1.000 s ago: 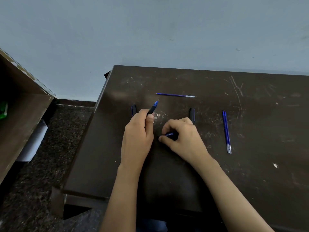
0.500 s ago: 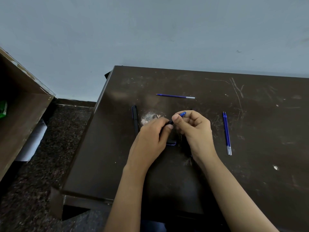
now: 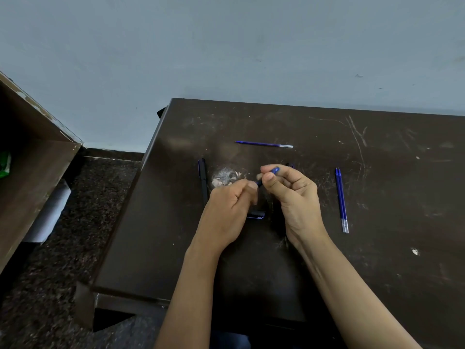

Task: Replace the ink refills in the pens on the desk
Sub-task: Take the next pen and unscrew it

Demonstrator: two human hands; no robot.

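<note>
Above the middle of the dark desk [image 3: 377, 260] both hands meet on one black pen with a blue tip [image 3: 275, 170]. My left hand [image 3: 230, 210] grips its barrel end, and my right hand [image 3: 292, 195] pinches the blue tip section between thumb and fingers. Most of that pen is hidden by fingers. Another black pen [image 3: 202, 180] lies to the left of my left hand. A small black and blue pen part [image 3: 256, 214] lies under the hands. One blue refill [image 3: 264, 144] lies farther back, and two blue refills [image 3: 341, 199] lie side by side at the right.
A pale scuffed patch [image 3: 224, 177] marks the desk between the pens. The desk's left edge [image 3: 141, 197] drops to a dark speckled floor. A brown wooden cabinet [image 3: 30, 177] stands at the left. A grey wall [image 3: 226, 46] rises behind the desk.
One second ago the hands were apart, the left holding the pen upright and the right picking up a piece. They have since come together on the pen, and the right hand shifted slightly.
</note>
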